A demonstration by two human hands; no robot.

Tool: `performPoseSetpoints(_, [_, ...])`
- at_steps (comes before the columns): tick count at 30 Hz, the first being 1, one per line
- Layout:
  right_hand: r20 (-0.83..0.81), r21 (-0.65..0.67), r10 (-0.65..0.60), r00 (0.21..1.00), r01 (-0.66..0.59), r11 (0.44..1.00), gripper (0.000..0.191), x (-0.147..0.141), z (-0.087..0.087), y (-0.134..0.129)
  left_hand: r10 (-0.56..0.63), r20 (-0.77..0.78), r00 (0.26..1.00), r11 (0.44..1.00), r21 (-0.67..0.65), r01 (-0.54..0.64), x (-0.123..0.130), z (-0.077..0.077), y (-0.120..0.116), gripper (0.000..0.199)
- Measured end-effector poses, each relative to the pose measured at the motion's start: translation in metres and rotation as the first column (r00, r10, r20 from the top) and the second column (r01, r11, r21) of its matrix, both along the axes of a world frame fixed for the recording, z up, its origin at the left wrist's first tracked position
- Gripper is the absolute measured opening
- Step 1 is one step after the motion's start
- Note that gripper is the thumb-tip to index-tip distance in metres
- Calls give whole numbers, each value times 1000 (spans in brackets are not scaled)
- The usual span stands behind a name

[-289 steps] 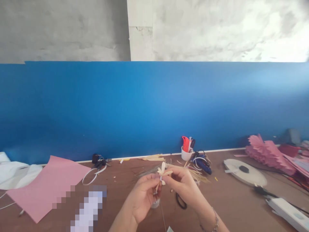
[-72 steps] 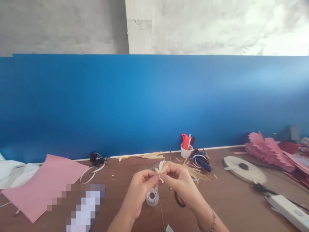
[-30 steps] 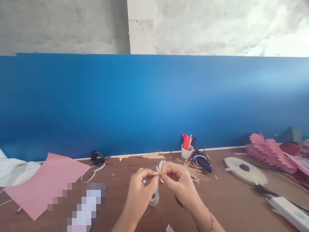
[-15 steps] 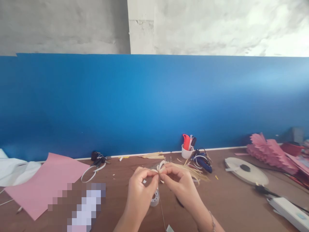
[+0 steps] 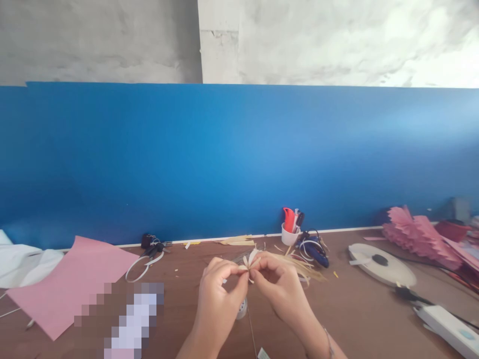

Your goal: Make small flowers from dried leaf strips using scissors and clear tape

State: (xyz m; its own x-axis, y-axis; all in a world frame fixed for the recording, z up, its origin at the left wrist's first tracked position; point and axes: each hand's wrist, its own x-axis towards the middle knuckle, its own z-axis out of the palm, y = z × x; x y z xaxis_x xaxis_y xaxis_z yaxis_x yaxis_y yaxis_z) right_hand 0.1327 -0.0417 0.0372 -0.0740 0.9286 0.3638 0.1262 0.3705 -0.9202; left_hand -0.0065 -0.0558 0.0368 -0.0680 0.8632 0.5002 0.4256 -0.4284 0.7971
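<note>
Between both hands is a small cream paper flower (image 5: 250, 260) with narrow petals spread out at the top. My left hand (image 5: 220, 284) pinches it from the left with thumb and forefinger. From the right, my right hand (image 5: 276, 280) pinches it the same way, so the fingertips of both hands nearly meet at its base. A thin stem-like wire (image 5: 252, 324) runs down the table below the hands. Just under the left fingers, a roll of tape (image 5: 242, 309) is partly hidden.
Cream paper strips (image 5: 305, 267) lie behind my right hand, near a white cup (image 5: 290, 234) of tools. Pink paper (image 5: 75, 284) and keys (image 5: 155, 247) are at left. A round cream reel (image 5: 381, 264), a power strip (image 5: 449, 329) and pleated pink paper (image 5: 419, 234) sit at right.
The flower's petals show more openly above the fingertips. Both hands have shifted very slightly right, and the left hand now covers more of the tape roll.
</note>
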Motion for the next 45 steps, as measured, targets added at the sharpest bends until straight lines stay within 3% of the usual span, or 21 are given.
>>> performPoseSetpoints(7, [28, 78, -43, 999, 41, 996, 13, -4, 1, -3, 26, 39, 999, 1000, 2, -27, 2, -1, -2, 12])
performPoseSetpoints(16, [2, 43, -7, 1000, 7, 999, 11, -5, 2, -2, 28, 53, 998, 999, -36, -26, 2, 2, 0, 13])
performPoseSetpoints(21, [-15, -11, 30, 999, -30, 999, 13, -4, 2, -1, 7, 107, 994, 984, -179, 12, 0, 7, 2, 13])
performPoseSetpoints(25, [-65, -91, 72, 995, -78, 993, 17, 1, 4, 1, -37, 290, 956, 917, -370, 147, -1, 8, 3, 14])
performPoseSetpoints(28, [-104, -130, 122, 987, -135, 982, 18, 3, 6, 2, -56, 344, 937, 889, -409, 204, -1, 7, 3, 15])
performPoseSetpoints(33, [-7, -24, 15, 1000, -15, 1000, 15, 0, 4, 0, 16, 154, 988, 972, -233, 21, 1, 4, -2, 14])
performPoseSetpoints(36, [20, 20, -39, 999, 39, 999, 14, -2, 1, -2, 63, 79, 995, 994, -97, -56, 4, -2, -4, 13])
performPoseSetpoints(41, [38, 43, -60, 997, 59, 997, 14, -3, -1, -3, 179, -42, 983, 978, 115, -173, 7, -9, -4, 12])
performPoseSetpoints(45, [51, 97, -115, 992, 110, 989, 12, -6, 0, -6, 212, -89, 973, 960, 207, -191, 10, -10, -5, 14])
